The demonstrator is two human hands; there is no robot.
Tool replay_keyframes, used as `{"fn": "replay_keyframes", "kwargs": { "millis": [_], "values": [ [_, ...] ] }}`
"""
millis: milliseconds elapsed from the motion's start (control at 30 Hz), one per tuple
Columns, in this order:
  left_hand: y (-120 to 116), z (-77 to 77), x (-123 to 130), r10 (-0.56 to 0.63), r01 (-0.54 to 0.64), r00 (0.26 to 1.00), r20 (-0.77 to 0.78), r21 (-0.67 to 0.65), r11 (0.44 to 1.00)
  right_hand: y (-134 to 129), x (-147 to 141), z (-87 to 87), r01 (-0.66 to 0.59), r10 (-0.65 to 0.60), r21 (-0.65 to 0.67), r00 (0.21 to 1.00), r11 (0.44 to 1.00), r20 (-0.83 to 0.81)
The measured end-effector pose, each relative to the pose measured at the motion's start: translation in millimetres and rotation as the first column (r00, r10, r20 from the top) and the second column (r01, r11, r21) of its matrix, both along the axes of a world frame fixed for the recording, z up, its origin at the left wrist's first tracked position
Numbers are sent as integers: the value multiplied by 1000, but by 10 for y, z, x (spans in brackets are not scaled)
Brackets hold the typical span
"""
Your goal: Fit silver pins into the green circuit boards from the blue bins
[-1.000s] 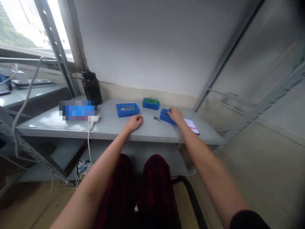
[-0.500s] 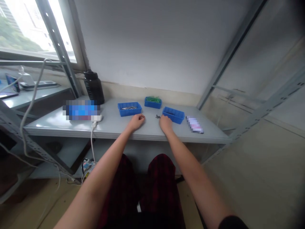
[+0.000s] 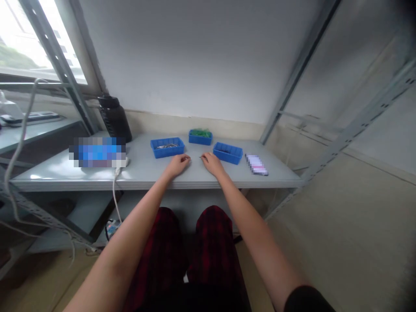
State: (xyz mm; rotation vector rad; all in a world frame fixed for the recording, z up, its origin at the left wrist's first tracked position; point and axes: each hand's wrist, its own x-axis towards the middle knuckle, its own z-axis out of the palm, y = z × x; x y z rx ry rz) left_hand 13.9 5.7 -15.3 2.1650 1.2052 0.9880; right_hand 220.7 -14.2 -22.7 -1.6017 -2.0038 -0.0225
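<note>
My left hand [image 3: 180, 164] rests at the front of the grey shelf top, its fingers curled in a pinch; anything between them is too small to make out. Close by on the right, my right hand [image 3: 212, 164] is closed, with a small dark tip showing at its fingertips. Behind the left hand stands a blue bin [image 3: 169, 153] of small silvery metal pieces. Another blue bin [image 3: 230, 158], holding some dark small parts, is just right of the right hand. Between and behind them sits a blue bin [image 3: 200, 141] with green pieces.
A dark bottle [image 3: 115, 120] stands at the back left. In front of it lies a blurred blue item [image 3: 97, 152] beside a white plug and cable [image 3: 118, 170]. A phone [image 3: 256, 164] lies on the right. Metal uprights [image 3: 297, 73] frame the shelf.
My right hand has drawn slightly back from the right bin and turned, fingers now toward my left hand. The small dark parts seen beside it are out of sight. The view has shifted right.
</note>
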Motion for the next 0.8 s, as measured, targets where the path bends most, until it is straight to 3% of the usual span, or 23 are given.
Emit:
{"fn": "replay_keyframes", "kwargs": {
  "millis": [133,400,800],
  "values": [
    [2,-7,3,-48,49,999,-18,9,999,1,12,3,-196,195,-23,981,980,-11],
    [53,-54,-8,-127,128,989,-74,-1,992,-12,14,16,-340,338,-22,939,940,-60],
    [-5,-31,-16,-155,164,973,-173,35,986,-12,50,-5,-342,309,-65,904,937,-295]
  ]
}}
